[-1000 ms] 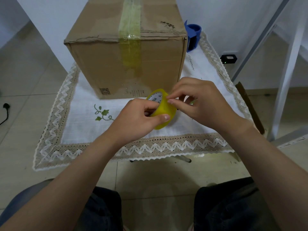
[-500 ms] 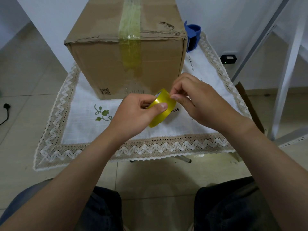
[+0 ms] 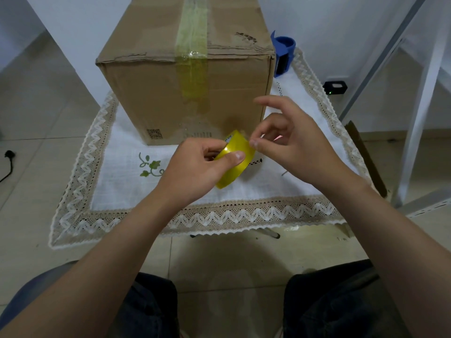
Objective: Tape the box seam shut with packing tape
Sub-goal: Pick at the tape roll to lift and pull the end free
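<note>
A brown cardboard box point(image 3: 156, 93) stands on a small table covered by a white lace-edged cloth point(image 3: 122, 186). A strip of yellowish tape point(image 3: 192, 57) runs along the box's top seam and down its near face. In front of the box my left hand point(image 3: 195, 167) grips a yellow roll of packing tape point(image 3: 234, 159), thumb across its outer band. My right hand point(image 3: 292, 142) pinches at the roll's upper right edge with thumb and a fingertip, the other fingers spread. Whether a loose tape end is lifted is too small to tell.
A blue tape dispenser point(image 3: 283, 52) sits behind the box's right corner. A small black device point(image 3: 335, 87) lies on the floor at right, beside a white metal frame point(image 3: 419, 98). A black cable point(image 3: 8, 162) is on the floor at left. My knees are below the table edge.
The roll has turned more edge-on in my left hand. My right hand's fingers have spread apart, with only thumb and one fingertip still on the roll's edge.
</note>
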A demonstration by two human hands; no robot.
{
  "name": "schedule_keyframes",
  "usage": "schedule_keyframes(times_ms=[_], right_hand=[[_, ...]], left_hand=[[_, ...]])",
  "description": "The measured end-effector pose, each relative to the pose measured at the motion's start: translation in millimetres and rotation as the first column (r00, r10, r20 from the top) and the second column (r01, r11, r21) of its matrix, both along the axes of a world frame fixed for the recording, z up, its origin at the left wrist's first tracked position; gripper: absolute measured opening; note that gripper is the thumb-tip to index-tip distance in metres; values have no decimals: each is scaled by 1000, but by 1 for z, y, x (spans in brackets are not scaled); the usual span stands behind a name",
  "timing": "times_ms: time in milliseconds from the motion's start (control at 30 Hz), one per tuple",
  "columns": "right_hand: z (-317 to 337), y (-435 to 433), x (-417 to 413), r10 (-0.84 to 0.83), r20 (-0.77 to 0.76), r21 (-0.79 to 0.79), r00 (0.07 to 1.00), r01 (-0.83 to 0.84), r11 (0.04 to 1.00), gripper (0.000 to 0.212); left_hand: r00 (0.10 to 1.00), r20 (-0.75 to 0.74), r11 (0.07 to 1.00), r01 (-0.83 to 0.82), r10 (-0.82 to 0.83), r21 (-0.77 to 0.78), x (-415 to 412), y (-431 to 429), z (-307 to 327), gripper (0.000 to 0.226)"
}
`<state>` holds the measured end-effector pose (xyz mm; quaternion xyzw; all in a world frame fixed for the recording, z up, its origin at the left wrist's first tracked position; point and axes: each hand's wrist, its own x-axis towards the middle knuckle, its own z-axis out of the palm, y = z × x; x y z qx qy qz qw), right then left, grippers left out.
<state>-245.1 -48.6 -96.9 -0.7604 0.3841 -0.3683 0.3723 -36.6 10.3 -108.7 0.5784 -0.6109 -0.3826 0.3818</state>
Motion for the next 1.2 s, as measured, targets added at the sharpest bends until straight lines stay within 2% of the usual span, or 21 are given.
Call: schedule_keyframes(times_ms=[67,200,400,733,867,967,1067,1200], right_hand=[[1,-2,-2,-18,-4,5,1000,18,1000,52],[-4,-3,-2,21,-138,-41,990,-27,999,27],[0,-2,-2,9,-117,-64,993,-17,998,7],[2,8,4,-129,-145,-213,981,97,972,6],[2,9,5,-149,-149,-142,978,128,982,7],[5,10,7,-147,-126,-157,981,126,979,8],[5,9,4,-129,-114,-79,985,121,989,8],[4,8,2,-72,-94,15,993,74,997,20]], left_hand=[[1000,4,1000,3,-3,4,-1,1,0,25],[1000,-6,1000,14,-14,-9,-1,1,1,19],[1000,2,1000,3,-3,1,-2,3,3,15],[999,7,999,-44,44,21,-6,1,5,19],[996,40,997,-74,74,3,-8,0,4,20],[996,40,997,-77,77,1,-9,0,5,20],[998,-3,998,-65,65,9,-8,1,6,19],[997,-4,997,-79,79,-12,-7,1,5,18]])
